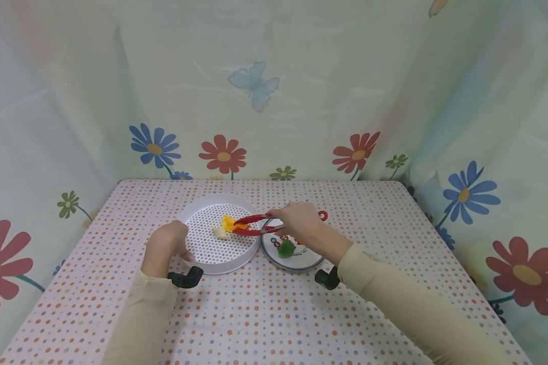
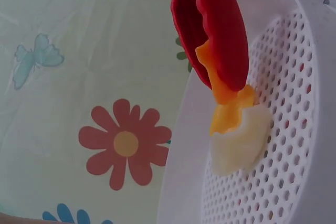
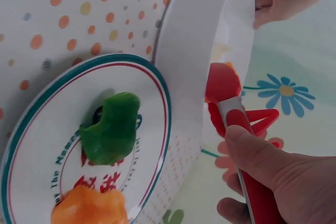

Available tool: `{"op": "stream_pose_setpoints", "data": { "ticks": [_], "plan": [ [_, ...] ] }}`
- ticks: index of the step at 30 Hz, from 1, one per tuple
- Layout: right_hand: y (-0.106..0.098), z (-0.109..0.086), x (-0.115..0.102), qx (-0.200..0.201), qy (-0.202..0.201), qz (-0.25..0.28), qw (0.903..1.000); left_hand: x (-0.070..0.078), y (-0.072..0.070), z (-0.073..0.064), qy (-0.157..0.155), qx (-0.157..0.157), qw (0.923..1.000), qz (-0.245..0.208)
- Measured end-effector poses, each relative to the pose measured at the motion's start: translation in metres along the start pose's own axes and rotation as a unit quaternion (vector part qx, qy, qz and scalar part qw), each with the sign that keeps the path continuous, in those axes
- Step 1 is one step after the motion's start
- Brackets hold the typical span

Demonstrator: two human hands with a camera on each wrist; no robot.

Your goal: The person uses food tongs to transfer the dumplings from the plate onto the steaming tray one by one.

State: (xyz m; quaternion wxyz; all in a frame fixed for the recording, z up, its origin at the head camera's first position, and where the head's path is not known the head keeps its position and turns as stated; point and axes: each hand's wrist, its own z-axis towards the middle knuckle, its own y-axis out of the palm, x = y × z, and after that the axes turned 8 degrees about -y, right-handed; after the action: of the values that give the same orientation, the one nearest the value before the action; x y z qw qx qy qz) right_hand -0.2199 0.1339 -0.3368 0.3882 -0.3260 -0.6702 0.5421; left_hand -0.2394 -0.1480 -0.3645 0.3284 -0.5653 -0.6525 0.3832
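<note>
My left hand (image 1: 166, 241) grips the near left rim of a round white sieve (image 1: 205, 251) with a perforated base. In my right hand (image 1: 297, 218) is a pair of red-tipped tongs (image 1: 248, 232), reaching leftward over the sieve. Between their tips, the left wrist view shows a yellow-orange pepper-like piece (image 2: 212, 72). Below it, more yellow (image 2: 228, 116) lies against a whitish piece (image 2: 241, 142) on the sieve base. To the right, partly under my right hand, stands a white plate (image 3: 152, 80) with a teal rim, bearing a green pepper-like piece (image 3: 113, 129) and an orange one (image 3: 89, 208).
The plate sits right beside the sieve on a table (image 1: 255, 324) covered in dotted cloth. A flower-printed curtain (image 1: 301, 101) hangs behind the table and along both sides. Each wrist wears a black device (image 1: 187, 278).
</note>
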Motion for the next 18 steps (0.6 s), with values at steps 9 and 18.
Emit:
{"op": "stream_pose_setpoints", "data": {
  "ticks": [9, 18],
  "plan": [
    [0.005, 0.021, -0.016, -0.018, -0.004, -0.038, 0.9991, -0.004, 0.001, 0.001, 0.022, 0.024, 0.9991, 0.028],
    [0.009, 0.026, -0.014, -0.020, 0.018, 0.042, 0.9988, -0.006, 0.002, -0.002, 0.024, 0.027, 0.9993, 0.013]
  ]
}}
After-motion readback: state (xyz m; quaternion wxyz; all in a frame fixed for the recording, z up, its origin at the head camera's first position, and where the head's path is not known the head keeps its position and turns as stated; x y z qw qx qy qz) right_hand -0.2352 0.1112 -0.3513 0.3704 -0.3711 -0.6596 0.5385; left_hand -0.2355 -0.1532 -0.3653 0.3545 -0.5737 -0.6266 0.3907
